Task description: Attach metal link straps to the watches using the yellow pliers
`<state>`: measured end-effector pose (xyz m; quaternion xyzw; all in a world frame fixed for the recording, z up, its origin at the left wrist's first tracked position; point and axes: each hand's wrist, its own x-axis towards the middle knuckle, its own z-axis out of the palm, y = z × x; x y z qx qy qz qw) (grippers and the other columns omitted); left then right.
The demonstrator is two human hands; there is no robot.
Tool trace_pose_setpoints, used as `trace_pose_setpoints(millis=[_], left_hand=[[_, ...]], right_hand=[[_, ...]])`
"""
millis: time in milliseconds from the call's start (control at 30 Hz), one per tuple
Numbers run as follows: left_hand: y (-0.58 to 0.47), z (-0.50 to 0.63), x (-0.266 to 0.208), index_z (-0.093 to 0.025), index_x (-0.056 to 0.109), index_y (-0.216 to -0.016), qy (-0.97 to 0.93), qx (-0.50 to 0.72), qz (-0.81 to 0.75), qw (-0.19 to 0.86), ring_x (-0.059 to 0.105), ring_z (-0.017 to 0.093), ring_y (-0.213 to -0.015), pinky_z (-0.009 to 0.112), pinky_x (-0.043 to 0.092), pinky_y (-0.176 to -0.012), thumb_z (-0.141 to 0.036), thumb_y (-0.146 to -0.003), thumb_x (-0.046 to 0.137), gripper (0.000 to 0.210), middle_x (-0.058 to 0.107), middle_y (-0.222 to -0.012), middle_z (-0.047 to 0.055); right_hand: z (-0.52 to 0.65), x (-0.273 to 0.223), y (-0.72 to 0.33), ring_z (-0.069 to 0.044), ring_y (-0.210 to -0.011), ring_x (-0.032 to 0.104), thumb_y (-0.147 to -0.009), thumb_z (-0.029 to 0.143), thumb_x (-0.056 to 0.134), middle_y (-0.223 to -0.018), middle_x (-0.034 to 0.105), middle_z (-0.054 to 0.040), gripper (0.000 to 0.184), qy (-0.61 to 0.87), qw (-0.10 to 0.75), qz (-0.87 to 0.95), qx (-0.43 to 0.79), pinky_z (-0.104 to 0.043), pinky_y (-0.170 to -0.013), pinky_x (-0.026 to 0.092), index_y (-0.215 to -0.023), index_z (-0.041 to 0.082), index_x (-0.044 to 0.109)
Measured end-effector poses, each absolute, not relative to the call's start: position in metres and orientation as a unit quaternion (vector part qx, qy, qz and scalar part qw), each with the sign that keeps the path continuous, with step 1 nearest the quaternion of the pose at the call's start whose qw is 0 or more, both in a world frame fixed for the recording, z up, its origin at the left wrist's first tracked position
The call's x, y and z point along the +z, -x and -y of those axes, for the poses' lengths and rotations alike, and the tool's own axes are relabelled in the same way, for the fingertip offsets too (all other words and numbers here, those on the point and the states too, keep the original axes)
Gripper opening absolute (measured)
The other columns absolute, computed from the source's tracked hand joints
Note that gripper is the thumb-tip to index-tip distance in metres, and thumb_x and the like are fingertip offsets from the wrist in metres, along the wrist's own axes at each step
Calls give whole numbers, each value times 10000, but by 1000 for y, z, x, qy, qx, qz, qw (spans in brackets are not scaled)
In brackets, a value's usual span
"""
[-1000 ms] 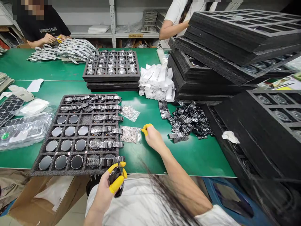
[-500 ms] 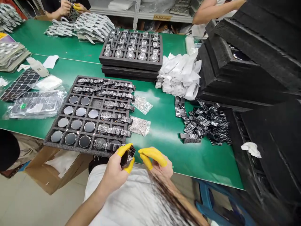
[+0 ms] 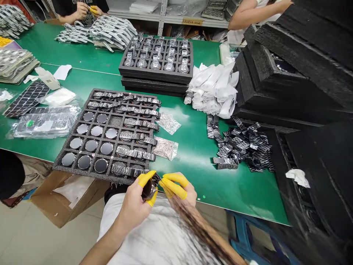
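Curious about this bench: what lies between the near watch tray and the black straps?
In the head view: two bags of silvery pins beside the tray, then green table up to the straps.

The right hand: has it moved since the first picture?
Yes. The right hand has moved away from the nearer bag of metal pieces, toward the table's front edge, beside the watch in the left hand.

No lettering reads clearly: the shelf label at upper centre, black shirt and white packet at upper left carry illegible marks.
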<state>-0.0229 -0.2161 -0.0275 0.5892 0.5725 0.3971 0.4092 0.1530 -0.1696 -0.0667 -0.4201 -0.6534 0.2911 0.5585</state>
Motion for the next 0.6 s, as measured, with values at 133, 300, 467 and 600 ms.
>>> trace_pose_setpoints(millis=[133,300,467,600], left_hand=[[28,215,-28,-271,595,-1488,-610,386,-559,408,689,220,-1176,337,548,-1058,-82,-913,640,607,703,-1326,89],[34,212,-18,-263,669,-1409,-604,375,-487,508,692,229,-1094,340,568,-984,-198,-949,695,465,720,-1251,98],[31,213,-14,-193,697,-1331,-453,365,-489,650,620,138,-676,247,541,-620,-447,-966,721,445,730,-975,67],[39,208,-16,-266,640,-1388,-476,447,-542,529,712,197,-950,302,608,-834,-377,-1009,667,396,708,-1265,96]], right_hand=[[159,-56,-152,-202,-754,652,-869,421,861,-909,702,-59,165,404,523,591,463,-345,-653,578,-903,285,775],[144,-50,-157,-201,-901,634,-695,612,947,-1007,646,-47,581,279,417,458,734,-291,-699,559,-1127,283,739],[146,-48,-161,-221,-1075,622,-788,548,911,-1197,684,-74,320,285,446,499,686,-372,-965,515,-808,257,779],[160,-46,-150,-197,-732,634,-767,698,851,-782,712,-36,493,294,475,342,755,-381,-805,553,-773,243,663]])
